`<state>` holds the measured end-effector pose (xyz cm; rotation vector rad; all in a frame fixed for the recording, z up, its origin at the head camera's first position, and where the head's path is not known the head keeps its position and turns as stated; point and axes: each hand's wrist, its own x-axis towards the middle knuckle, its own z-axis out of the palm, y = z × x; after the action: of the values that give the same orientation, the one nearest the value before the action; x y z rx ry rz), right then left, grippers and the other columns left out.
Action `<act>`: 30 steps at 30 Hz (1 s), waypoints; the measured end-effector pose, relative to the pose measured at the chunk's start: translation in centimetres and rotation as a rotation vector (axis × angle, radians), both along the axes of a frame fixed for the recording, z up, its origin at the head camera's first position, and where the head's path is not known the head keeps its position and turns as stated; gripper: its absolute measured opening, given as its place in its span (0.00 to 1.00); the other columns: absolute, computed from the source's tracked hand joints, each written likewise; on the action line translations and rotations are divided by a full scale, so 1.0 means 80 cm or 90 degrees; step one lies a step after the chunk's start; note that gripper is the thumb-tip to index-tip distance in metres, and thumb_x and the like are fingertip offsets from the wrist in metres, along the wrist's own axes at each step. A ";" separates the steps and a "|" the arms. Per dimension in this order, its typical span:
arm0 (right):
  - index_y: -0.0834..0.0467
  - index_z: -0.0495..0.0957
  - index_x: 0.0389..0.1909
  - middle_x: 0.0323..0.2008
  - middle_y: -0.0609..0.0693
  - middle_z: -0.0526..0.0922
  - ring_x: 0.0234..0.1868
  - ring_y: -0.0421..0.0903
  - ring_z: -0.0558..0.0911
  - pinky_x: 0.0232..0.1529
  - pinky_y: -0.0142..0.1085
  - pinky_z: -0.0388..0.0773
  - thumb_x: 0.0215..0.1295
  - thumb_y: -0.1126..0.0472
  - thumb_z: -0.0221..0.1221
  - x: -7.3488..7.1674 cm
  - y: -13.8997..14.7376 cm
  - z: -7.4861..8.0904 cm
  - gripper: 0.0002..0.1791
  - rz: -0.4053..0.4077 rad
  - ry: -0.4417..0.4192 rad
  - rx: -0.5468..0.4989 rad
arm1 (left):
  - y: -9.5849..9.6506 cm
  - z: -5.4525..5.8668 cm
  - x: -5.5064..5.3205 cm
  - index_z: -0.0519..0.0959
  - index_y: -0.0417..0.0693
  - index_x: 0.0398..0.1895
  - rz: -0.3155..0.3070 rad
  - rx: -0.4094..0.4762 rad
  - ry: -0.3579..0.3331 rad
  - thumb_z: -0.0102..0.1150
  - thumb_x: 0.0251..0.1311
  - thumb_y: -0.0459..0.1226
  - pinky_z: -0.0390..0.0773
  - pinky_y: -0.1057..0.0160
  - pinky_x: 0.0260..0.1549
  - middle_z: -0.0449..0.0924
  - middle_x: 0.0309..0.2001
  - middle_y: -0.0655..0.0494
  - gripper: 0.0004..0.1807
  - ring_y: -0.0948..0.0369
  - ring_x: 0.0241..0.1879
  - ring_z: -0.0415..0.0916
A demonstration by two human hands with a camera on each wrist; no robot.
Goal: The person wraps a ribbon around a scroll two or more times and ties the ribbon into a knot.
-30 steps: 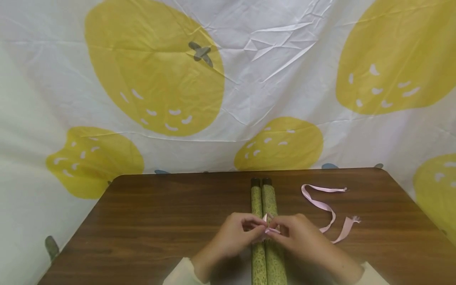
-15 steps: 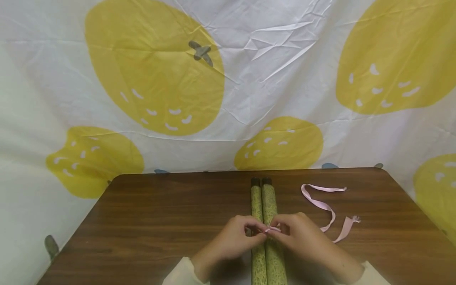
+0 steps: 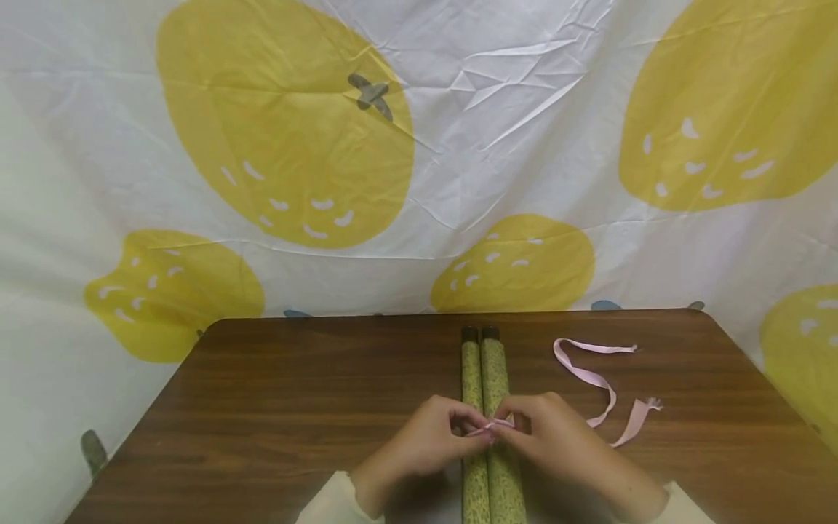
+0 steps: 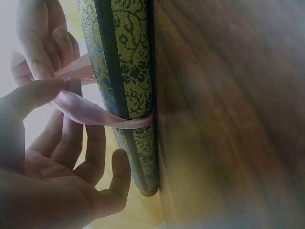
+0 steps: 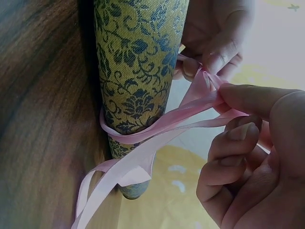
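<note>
Two long rolls covered in green-gold floral brocade, the left roll (image 3: 471,371) and the right roll (image 3: 496,367), lie side by side with dark end caps at the far end. A pink ribbon (image 4: 88,112) passes round the roll seen in the left wrist view. Above the rolls, my left hand (image 3: 432,433) pinches the ribbon between thumb and finger. My right hand (image 3: 550,429) pinches it too, fingertips close to the left ones. In the right wrist view, a fold of ribbon (image 5: 202,86) stands between both hands. The exact crossing is partly hidden by fingers.
Lengths of pink ribbon (image 3: 596,380) with frayed ends lie curved on the brown wooden table (image 3: 314,393), right of the rolls. Behind the table's far edge hangs a white curtain (image 3: 366,284) printed with yellow fruit.
The ribbon peak standing between my fingertips has gone down, and a strand now shows along my left thumb. Both hands stay nearly in place, and the rolls have not moved.
</note>
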<state>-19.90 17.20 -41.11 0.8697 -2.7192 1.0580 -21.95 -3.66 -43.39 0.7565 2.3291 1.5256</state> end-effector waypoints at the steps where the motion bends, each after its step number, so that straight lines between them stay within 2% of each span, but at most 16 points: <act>1: 0.47 0.84 0.32 0.15 0.35 0.70 0.16 0.27 0.64 0.16 0.27 0.67 0.65 0.54 0.65 0.000 0.000 0.000 0.04 0.002 0.000 -0.002 | 0.000 0.000 0.000 0.87 0.44 0.35 -0.003 -0.003 0.000 0.70 0.58 0.37 0.74 0.73 0.27 0.87 0.33 0.50 0.06 0.70 0.26 0.75; 5: 0.48 0.84 0.32 0.14 0.35 0.70 0.16 0.27 0.64 0.16 0.27 0.66 0.65 0.54 0.65 0.001 -0.001 -0.001 0.04 0.006 -0.002 -0.002 | -0.001 -0.002 0.001 0.86 0.45 0.32 -0.018 -0.018 -0.003 0.68 0.60 0.38 0.74 0.73 0.29 0.85 0.30 0.57 0.06 0.70 0.27 0.74; 8: 0.47 0.84 0.32 0.15 0.35 0.70 0.16 0.27 0.64 0.17 0.27 0.67 0.65 0.54 0.65 0.002 0.000 -0.001 0.04 0.008 0.003 -0.001 | -0.001 -0.002 0.002 0.85 0.48 0.29 -0.019 -0.052 0.025 0.66 0.61 0.43 0.73 0.71 0.34 0.81 0.30 0.63 0.08 0.70 0.31 0.72; 10: 0.47 0.83 0.31 0.15 0.35 0.71 0.16 0.27 0.64 0.17 0.26 0.67 0.65 0.54 0.65 0.001 -0.001 -0.002 0.04 0.007 0.005 0.000 | -0.002 -0.001 0.002 0.84 0.52 0.28 -0.015 -0.086 0.057 0.65 0.62 0.46 0.73 0.63 0.43 0.78 0.29 0.67 0.10 0.70 0.33 0.70; 12: 0.46 0.83 0.31 0.15 0.34 0.70 0.16 0.27 0.65 0.18 0.26 0.67 0.65 0.55 0.65 0.000 -0.001 -0.002 0.03 0.007 0.010 0.001 | -0.003 0.000 0.002 0.84 0.55 0.25 -0.005 -0.119 0.088 0.64 0.62 0.49 0.69 0.50 0.52 0.76 0.28 0.70 0.11 0.70 0.35 0.67; 13: 0.46 0.83 0.31 0.15 0.34 0.70 0.16 0.27 0.65 0.17 0.26 0.67 0.65 0.55 0.65 0.000 -0.001 -0.002 0.04 0.008 0.011 0.001 | -0.002 0.000 0.003 0.84 0.57 0.24 0.002 -0.132 0.098 0.64 0.61 0.50 0.66 0.44 0.54 0.75 0.28 0.70 0.12 0.69 0.36 0.66; 15: 0.46 0.83 0.31 0.15 0.34 0.70 0.16 0.27 0.64 0.17 0.26 0.67 0.65 0.55 0.65 0.000 -0.001 -0.002 0.03 0.006 0.010 0.003 | -0.002 -0.001 0.003 0.82 0.59 0.22 0.020 -0.153 0.104 0.65 0.61 0.52 0.62 0.40 0.52 0.74 0.27 0.71 0.13 0.69 0.36 0.65; 16: 0.46 0.83 0.31 0.15 0.35 0.70 0.16 0.27 0.64 0.17 0.26 0.67 0.65 0.55 0.65 0.000 -0.001 -0.002 0.03 0.009 0.011 0.003 | -0.002 -0.001 0.003 0.82 0.59 0.21 0.029 -0.161 0.106 0.65 0.60 0.52 0.61 0.41 0.51 0.73 0.27 0.71 0.14 0.68 0.36 0.65; 19: 0.47 0.84 0.32 0.15 0.35 0.70 0.16 0.27 0.63 0.17 0.26 0.67 0.66 0.55 0.64 0.000 -0.001 -0.002 0.04 0.016 0.010 0.004 | -0.001 -0.001 0.005 0.80 0.59 0.18 0.049 -0.194 0.106 0.68 0.56 0.53 0.59 0.56 0.43 0.71 0.25 0.70 0.15 0.68 0.32 0.64; 22: 0.48 0.83 0.31 0.14 0.36 0.70 0.16 0.27 0.63 0.17 0.26 0.66 0.66 0.55 0.64 0.000 -0.001 -0.001 0.04 0.011 0.006 0.006 | -0.002 0.000 0.006 0.79 0.60 0.18 0.049 -0.224 0.108 0.73 0.50 0.51 0.56 0.61 0.39 0.71 0.22 0.70 0.14 0.69 0.28 0.64; 25: 0.48 0.83 0.31 0.14 0.36 0.69 0.16 0.27 0.63 0.16 0.26 0.65 0.65 0.55 0.64 0.000 -0.002 -0.002 0.04 0.004 0.004 0.007 | -0.003 0.002 0.006 0.79 0.59 0.19 0.040 -0.229 0.098 0.75 0.48 0.46 0.56 0.61 0.41 0.72 0.20 0.71 0.12 0.71 0.25 0.66; 30: 0.48 0.83 0.31 0.14 0.36 0.69 0.15 0.27 0.63 0.16 0.27 0.66 0.66 0.55 0.64 0.000 -0.001 -0.002 0.04 0.006 -0.002 0.008 | -0.005 0.004 0.005 0.82 0.60 0.22 0.037 -0.220 0.097 0.71 0.54 0.42 0.62 0.52 0.48 0.76 0.21 0.73 0.07 0.72 0.25 0.70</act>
<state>-19.89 17.12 -41.28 0.8855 -2.7288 1.0464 -21.51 -4.04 -43.08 0.7414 2.6494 1.0710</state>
